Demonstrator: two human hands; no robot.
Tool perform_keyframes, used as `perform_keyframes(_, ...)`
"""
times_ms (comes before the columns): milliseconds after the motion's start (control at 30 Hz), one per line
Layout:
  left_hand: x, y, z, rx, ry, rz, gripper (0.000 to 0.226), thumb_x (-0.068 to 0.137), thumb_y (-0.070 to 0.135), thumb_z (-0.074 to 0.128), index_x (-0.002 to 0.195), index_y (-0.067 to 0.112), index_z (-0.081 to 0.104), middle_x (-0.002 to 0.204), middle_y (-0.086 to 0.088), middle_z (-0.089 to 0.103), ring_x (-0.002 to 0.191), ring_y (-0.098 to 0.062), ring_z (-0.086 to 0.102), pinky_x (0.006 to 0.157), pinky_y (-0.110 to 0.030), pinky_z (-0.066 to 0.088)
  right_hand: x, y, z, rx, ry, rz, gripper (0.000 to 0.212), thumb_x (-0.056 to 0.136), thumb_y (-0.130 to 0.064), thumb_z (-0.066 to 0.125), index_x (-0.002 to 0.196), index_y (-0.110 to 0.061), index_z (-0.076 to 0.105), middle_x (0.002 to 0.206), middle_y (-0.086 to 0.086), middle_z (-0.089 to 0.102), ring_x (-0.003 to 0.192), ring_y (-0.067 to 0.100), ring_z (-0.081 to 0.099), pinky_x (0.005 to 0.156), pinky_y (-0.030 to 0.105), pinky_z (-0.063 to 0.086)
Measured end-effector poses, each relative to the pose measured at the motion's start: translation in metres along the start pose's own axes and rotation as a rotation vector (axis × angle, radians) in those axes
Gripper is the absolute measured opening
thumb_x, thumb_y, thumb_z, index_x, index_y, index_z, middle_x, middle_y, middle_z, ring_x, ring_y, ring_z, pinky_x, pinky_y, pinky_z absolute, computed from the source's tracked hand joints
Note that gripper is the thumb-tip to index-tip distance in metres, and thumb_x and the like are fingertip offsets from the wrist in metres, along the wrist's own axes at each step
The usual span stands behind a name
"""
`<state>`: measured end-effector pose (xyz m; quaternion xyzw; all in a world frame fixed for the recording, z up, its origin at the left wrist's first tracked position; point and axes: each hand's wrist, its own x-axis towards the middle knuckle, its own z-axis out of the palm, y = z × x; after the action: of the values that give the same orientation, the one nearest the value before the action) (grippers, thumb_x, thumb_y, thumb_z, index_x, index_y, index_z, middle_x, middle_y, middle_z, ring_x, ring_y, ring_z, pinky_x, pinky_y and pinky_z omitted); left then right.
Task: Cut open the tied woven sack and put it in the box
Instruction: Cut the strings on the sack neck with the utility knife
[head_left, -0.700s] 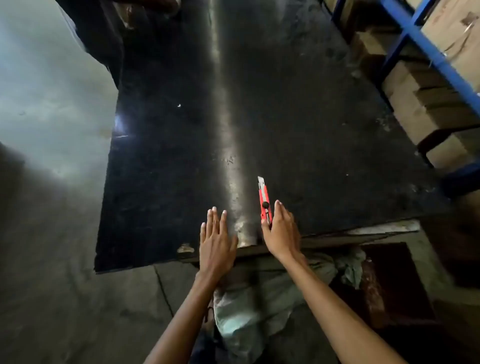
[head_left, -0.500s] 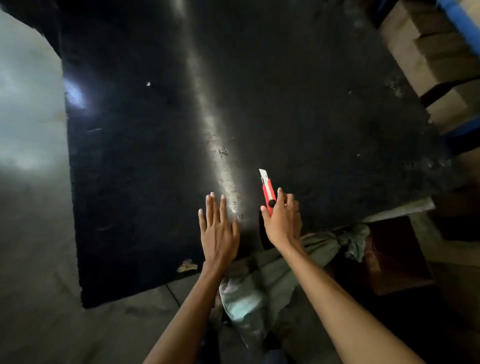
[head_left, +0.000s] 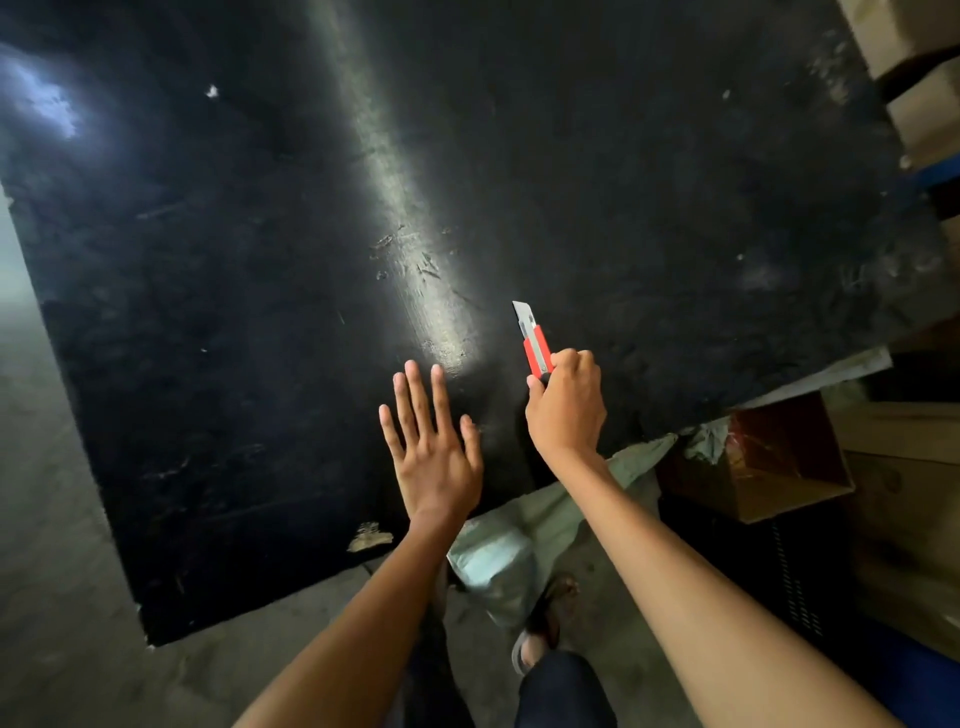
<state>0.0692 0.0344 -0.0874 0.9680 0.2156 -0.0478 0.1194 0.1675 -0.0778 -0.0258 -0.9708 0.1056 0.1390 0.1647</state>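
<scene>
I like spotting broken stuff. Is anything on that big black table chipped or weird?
Yes. The black table has a pale chipped patch at its near edge, beside the left hand's wrist, and scratches in the shiny streak. The right hand holds a red utility knife with its blade out, so mind that.
</scene>
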Motion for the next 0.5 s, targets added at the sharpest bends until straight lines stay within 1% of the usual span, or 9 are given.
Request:
perform_keyframes(67,0.0,-0.001,-0.001,-0.005,0.0,0.007,0.071,0.102,0.04,0.032,0.165,0.017,0.008,0.173,-0.011,0.0,0.16,-0.027,-0.001,0.128,-0.052,0.007,0.003,0.002,-0.002,0.018,-0.024,-0.027,0.032,0.091,-0.025,0.07,0.113,-0.007,0.055,0.123,0.012,0.059,0.119,0.032,0.055,0.09,0.042,0.053)
perform_keyframes(167,-0.002,-0.001,-0.003,-0.012,0.01,0.028,0.069,0.103,0.041,0.03,0.165,0.017,0.009,0.173,-0.012,0.002,0.16,-0.027,0.001,0.128,-0.053,0.008,0.007,0.01,-0.012,0.13,-0.11,-0.057,0.032,0.088,-0.014,0.069,0.112,-0.004,0.052,0.122,0.018,0.06,0.118,0.039,0.055,0.095,0.044,0.046)
perform_keyframes(200,-0.003,-0.001,-0.003,-0.012,0.013,0.033,0.069,0.103,0.041,0.029,0.165,0.017,0.01,0.173,-0.012,0.003,0.16,-0.027,0.001,0.128,-0.053,0.008,0.005,0.016,-0.016,0.158,-0.144,-0.064,0.032,0.088,-0.011,0.067,0.114,-0.003,0.05,0.122,0.019,0.06,0.117,0.041,0.056,0.093,0.045,0.046)
perform_keyframes(300,-0.008,0.0,-0.006,-0.007,0.016,0.056,0.068,0.104,0.043,0.024,0.165,0.016,0.009,0.173,-0.013,0.002,0.16,-0.028,0.0,0.128,-0.052,0.006,-0.028,0.049,-0.029,0.265,-0.172,-0.04,0.03,0.09,-0.007,0.058,0.115,-0.004,0.042,0.119,0.023,0.061,0.108,0.044,0.061,0.079,0.041,0.044)
perform_keyframes(400,-0.017,0.003,-0.007,-0.018,-0.031,0.04,0.066,0.106,0.042,0.022,0.165,0.014,0.007,0.172,-0.014,-0.001,0.16,-0.03,-0.002,0.128,-0.053,0.006,-0.081,0.098,-0.038,0.35,-0.132,-0.024,0.027,0.091,-0.005,0.055,0.111,-0.009,0.038,0.113,0.025,0.064,0.1,0.046,0.063,0.079,0.045,0.048)
perform_keyframes(433,-0.028,0.008,-0.006,-0.021,-0.049,0.03,0.067,0.107,0.041,0.024,0.165,0.013,0.007,0.172,-0.015,-0.002,0.16,-0.032,-0.003,0.128,-0.053,0.006,-0.102,0.119,-0.041,0.354,-0.127,-0.019,0.025,0.092,-0.005,0.055,0.111,-0.008,0.038,0.111,0.026,0.065,0.098,0.046,0.064,0.079,0.045,0.049)
perform_keyframes(500,-0.052,0.024,-0.005,-0.022,-0.092,0.015,0.069,0.106,0.041,0.029,0.164,0.012,0.008,0.171,-0.019,-0.002,0.159,-0.036,-0.004,0.128,-0.053,0.005,-0.138,0.16,-0.045,0.354,-0.129,0.0,0.025,0.094,-0.005,0.055,0.114,-0.003,0.04,0.112,0.026,0.064,0.099,0.046,0.064,0.078,0.044,0.045)
